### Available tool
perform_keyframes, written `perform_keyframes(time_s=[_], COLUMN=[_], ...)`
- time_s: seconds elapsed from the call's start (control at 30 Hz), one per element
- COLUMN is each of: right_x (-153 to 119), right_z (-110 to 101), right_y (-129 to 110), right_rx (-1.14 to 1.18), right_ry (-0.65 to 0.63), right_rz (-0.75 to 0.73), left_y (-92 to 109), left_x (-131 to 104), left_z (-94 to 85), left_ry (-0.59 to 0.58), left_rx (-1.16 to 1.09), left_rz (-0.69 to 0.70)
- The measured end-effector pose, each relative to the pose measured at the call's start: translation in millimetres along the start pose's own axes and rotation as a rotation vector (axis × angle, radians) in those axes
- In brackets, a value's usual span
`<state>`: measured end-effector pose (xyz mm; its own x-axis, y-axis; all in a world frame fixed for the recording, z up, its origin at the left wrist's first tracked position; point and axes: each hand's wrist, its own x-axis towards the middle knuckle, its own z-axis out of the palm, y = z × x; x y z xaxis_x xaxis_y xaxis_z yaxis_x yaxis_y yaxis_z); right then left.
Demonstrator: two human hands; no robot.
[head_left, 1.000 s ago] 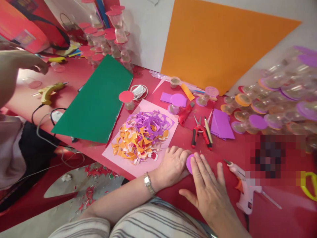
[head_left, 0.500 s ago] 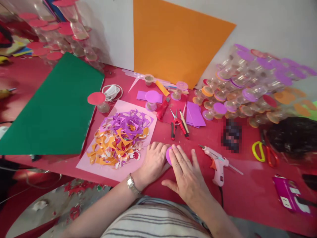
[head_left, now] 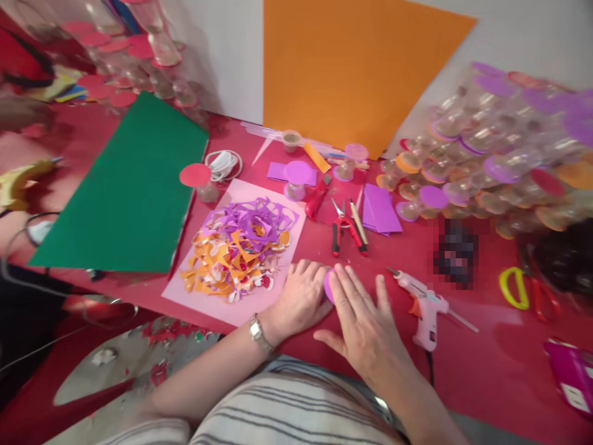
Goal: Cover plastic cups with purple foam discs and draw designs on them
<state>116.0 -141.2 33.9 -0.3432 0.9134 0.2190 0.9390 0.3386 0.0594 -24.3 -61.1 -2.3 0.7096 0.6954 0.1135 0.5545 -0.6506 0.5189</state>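
A purple paper disc [head_left: 329, 287] shows as a narrow strip between my two hands near the table's front edge. My left hand [head_left: 303, 293] has its fingers curled against the disc's left side; whatever lies under the disc is hidden. Laid flat across the disc's right side is my right hand [head_left: 364, 318], fingers stretched out and thumb spread. A pink hot glue gun [head_left: 424, 309] lies right of that hand. Beyond my hands are red-handled snips [head_left: 346, 230], a craft knife [head_left: 358, 221] and a stack of purple paper [head_left: 380, 209].
Orange and purple scraps [head_left: 241, 247] are heaped on a pink sheet [head_left: 185, 295]. A green sheet [head_left: 134, 191] lies left. Cup pieces with purple discs [head_left: 467, 148] are stacked right; a red-topped one [head_left: 196, 175] stands left. Yellow-handled scissors [head_left: 513, 288] lie far right. Another person's hand [head_left: 23, 114] is far left.
The view has shifted, so the table's things appear further right. My hands keep the same pose on the disc. Another person's hand has come into view at the far left.
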Motion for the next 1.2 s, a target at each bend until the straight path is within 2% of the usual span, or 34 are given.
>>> perform_keyframes(time_s=[0.27,0.53,1.03,1.2], right_x=[-4,-5,-8,-6], right_z=[11,15,14,7], right_y=[0,1,-2,2], right_rx=[-0.003,-0.021,-0.034,-0.012], right_ry=[0.118,0.167,0.130,0.128], right_rz=[-0.037,-0.051,-0.014,-0.025], left_y=[5,5,5,4], left_x=[1,0,1,2], left_z=[-6.9,-4.9,-6.5,-3.5], left_ry=[-0.100,-0.078,-0.083,-0.055], left_rx=[0.047,0.057,0.051,0.033], left_rz=[-0.053,-0.041,-0.048,-0.050])
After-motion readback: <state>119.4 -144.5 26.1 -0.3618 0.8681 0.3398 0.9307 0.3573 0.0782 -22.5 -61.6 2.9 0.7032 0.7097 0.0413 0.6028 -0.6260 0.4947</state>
